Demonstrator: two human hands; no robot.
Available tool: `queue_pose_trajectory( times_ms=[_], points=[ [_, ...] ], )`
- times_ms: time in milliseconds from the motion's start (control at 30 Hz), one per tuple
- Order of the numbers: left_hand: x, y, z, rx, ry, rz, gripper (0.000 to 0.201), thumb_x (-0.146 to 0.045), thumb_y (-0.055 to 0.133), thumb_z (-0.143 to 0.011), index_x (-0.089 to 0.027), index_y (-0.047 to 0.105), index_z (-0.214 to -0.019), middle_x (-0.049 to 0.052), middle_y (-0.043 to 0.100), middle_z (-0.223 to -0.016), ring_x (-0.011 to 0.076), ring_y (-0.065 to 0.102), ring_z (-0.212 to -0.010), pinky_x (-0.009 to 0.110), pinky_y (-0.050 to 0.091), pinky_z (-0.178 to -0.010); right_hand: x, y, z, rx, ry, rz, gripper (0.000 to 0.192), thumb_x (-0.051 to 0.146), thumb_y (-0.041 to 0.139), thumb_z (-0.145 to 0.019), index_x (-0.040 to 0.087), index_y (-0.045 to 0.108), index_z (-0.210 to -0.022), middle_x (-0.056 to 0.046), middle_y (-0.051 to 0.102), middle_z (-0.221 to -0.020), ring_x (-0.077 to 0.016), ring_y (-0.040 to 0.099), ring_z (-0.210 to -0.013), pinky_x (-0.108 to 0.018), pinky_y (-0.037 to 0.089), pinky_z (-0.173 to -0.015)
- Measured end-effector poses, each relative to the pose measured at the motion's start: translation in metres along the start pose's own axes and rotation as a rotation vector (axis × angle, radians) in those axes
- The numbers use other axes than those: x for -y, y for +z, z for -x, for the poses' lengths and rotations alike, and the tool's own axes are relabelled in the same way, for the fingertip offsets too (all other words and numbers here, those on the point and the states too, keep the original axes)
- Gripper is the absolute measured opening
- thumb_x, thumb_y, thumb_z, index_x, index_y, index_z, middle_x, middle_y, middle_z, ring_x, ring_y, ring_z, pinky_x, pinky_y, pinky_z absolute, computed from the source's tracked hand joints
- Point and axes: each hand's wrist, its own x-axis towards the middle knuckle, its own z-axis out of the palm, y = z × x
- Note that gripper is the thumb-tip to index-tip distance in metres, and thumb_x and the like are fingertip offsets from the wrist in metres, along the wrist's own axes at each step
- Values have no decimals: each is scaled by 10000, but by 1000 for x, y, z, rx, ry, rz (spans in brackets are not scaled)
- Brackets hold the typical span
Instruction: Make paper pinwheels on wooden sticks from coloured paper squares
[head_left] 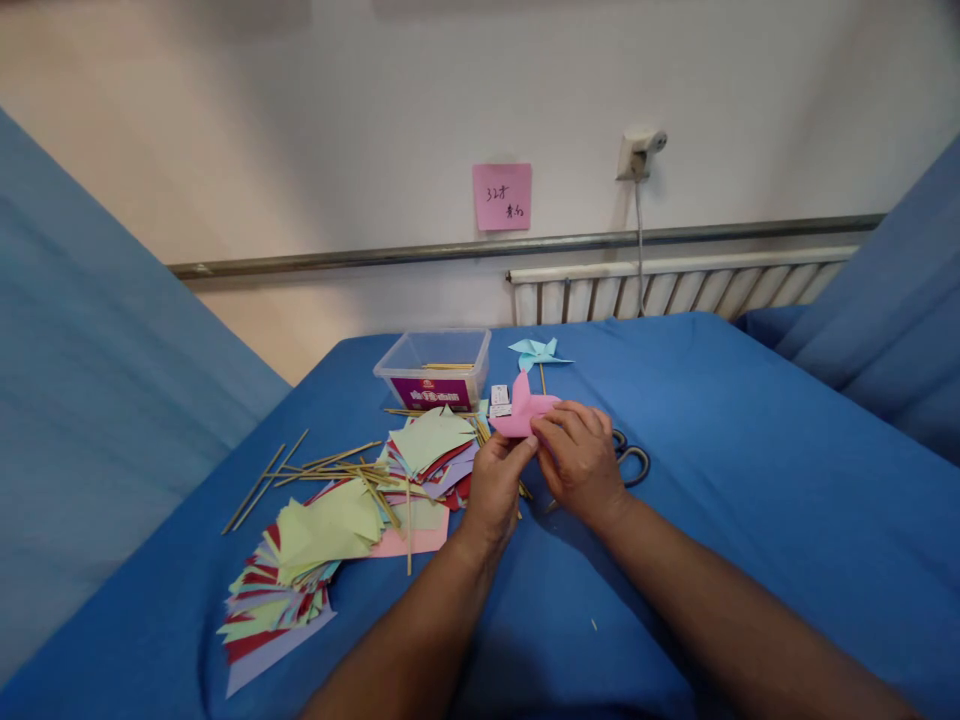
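Between my two hands is a pink paper pinwheel (517,410), its blades folded and raised above the table. My left hand (496,478) pinches its lower edge between thumb and fingers. Closed over its right side is my right hand (579,455), fingertips at the paper's middle; whatever lies under them is hidden. Just behind, a light blue pinwheel (537,353) on a thin stick lies on the cloth. A pair of scissors (634,462) sits partly covered by my right hand, with its dark handles showing.
Left of my hands lie stacks of coloured paper (330,530) and loose thin sticks (330,472). A clear plastic box (435,350) holding sticks stands behind them, beside small white boxes (500,396). Blue cloth (750,480) covers the table; a radiator (675,285) and wall are beyond.
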Motion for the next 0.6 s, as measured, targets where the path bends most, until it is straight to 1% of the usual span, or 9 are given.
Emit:
queue_pose_trajectory(
  times_ms=[133,333,400,500,600],
  points=[
    [3,-6,-4,-44,-10,45,253,-278,734,-675,-120,706,-871,80,708,-853,184,633,-819,293,465,-786,6,-1,1,60,-24,-10,301,234,501,-879,205,584,-1166,-102,621,-1137,-275,462,-1172,-455,301,-971],
    [1,-11,-9,-166,-33,91,269,-290,771,-622,-114,697,-810,51,694,-746,150,622,-702,268,471,-720,9,-3,3,139,-51,-78,401,230,527,-841,220,544,-1241,-106,591,-1184,-289,433,-1204,-473,315,-979],
    [-1,-11,-10,-190,-43,93,265,-296,779,-609,-112,689,-776,39,678,-700,135,606,-656,251,466,-670,9,-3,4,142,-55,-109,403,242,541,-832,226,549,-1234,-99,591,-1178,-289,436,-1202,-472,321,-980],
    [-1,-12,-9,-217,-72,61,241,-301,780,-600,-114,674,-709,12,643,-624,103,555,-561,224,434,-581,9,-4,5,112,-26,-134,340,274,529,-853,226,579,-1186,-92,595,-1166,-286,445,-1191,-469,331,-978],
    [1,-14,-10,-215,-85,19,236,-304,772,-603,-112,677,-701,8,637,-609,110,555,-552,232,430,-572,8,-3,5,94,7,-122,320,282,501,-878,232,585,-1183,-89,593,-1182,-288,439,-1200,-475,329,-981]
  ],
)
